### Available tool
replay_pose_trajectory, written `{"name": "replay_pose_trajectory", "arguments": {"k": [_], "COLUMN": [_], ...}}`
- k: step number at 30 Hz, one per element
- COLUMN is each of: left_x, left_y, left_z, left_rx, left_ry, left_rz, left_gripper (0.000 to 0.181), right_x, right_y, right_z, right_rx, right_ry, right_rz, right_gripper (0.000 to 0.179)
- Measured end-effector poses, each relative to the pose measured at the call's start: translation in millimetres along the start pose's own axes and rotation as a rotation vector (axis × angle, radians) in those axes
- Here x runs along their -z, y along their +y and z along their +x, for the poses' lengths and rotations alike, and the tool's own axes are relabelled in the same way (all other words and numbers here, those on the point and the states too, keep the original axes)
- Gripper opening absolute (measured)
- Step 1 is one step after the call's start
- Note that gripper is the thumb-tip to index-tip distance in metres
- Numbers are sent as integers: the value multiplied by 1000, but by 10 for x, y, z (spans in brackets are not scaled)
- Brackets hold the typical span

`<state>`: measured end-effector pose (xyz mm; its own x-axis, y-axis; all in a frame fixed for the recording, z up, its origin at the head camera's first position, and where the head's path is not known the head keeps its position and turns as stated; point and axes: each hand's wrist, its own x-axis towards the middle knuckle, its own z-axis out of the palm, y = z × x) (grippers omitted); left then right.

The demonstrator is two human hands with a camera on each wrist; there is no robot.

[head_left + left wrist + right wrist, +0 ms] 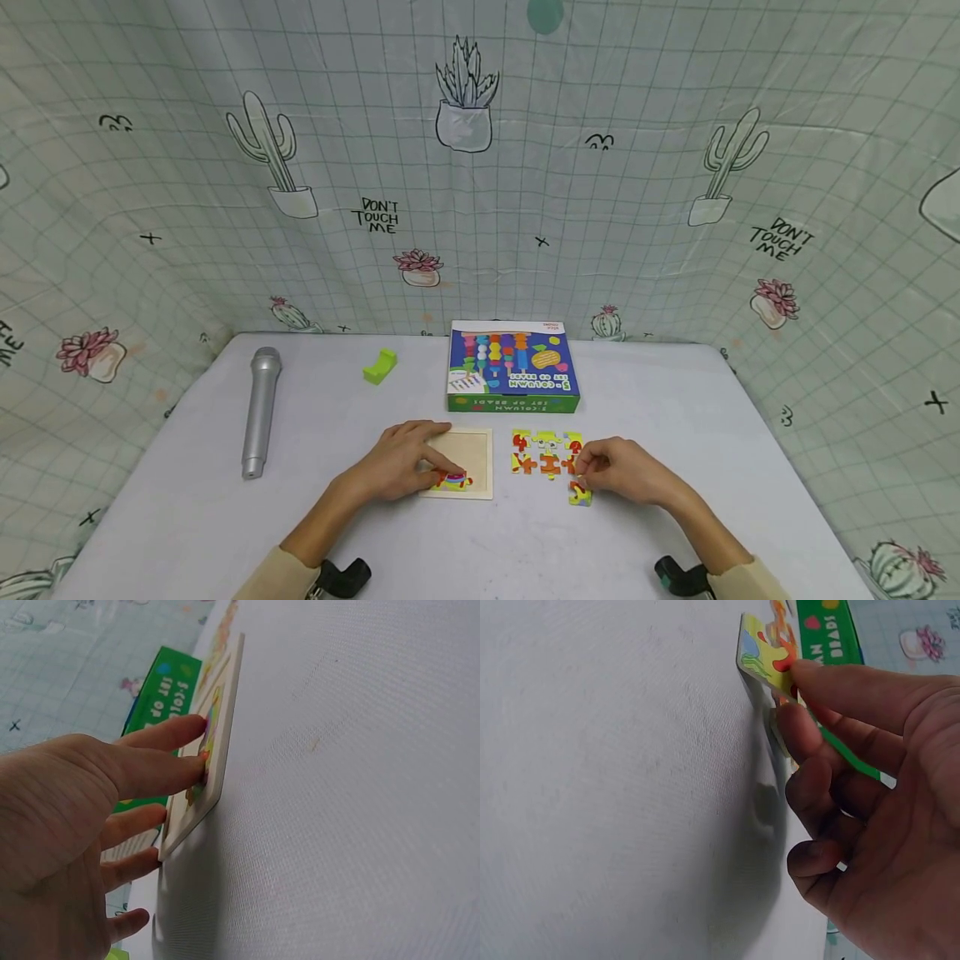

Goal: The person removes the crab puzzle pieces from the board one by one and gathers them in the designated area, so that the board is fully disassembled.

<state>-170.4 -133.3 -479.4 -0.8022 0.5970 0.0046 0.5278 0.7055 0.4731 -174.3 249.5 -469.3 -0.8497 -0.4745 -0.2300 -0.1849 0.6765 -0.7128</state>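
Note:
My left hand [401, 462] lies over the left side of a shallow wooden puzzle tray [489, 467]. Its straight thumb and index finger touch colourful puzzle pieces [454, 481] along the tray's near edge, while the other fingers reach the tray's border. To the right, my right hand [618, 468] pinches a jigsaw piece [763, 656] by its edge, between thumb and index finger; the piece is yellow with red and blue patches and tilts above the table. Beyond that piece, several loose jigsaw pieces [547, 444] lie in two rows, partly covered by the right fingertips.
Behind the tray stands a blue and green bead-set box [513, 367]. A lime-green curved block [380, 367] lies at the back left, and a silver microphone [261, 412] farther left. Patterned cloth [480, 217] hangs behind the white table [495, 550].

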Motion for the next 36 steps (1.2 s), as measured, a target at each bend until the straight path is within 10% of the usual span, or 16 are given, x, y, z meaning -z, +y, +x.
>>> {"name": "replay_pose_trajectory", "arguments": {"k": [36], "left_x": [1], "left_y": [8], "left_z": [8], "left_rx": [1], "left_ry": [11], "left_rz": [4], "left_gripper": [26], "right_x": [-71], "right_y": [-96], "right_z": [11], "right_rx": [-58], "right_ry": [46], "right_rz": [-151], "right_gripper": [15]}}
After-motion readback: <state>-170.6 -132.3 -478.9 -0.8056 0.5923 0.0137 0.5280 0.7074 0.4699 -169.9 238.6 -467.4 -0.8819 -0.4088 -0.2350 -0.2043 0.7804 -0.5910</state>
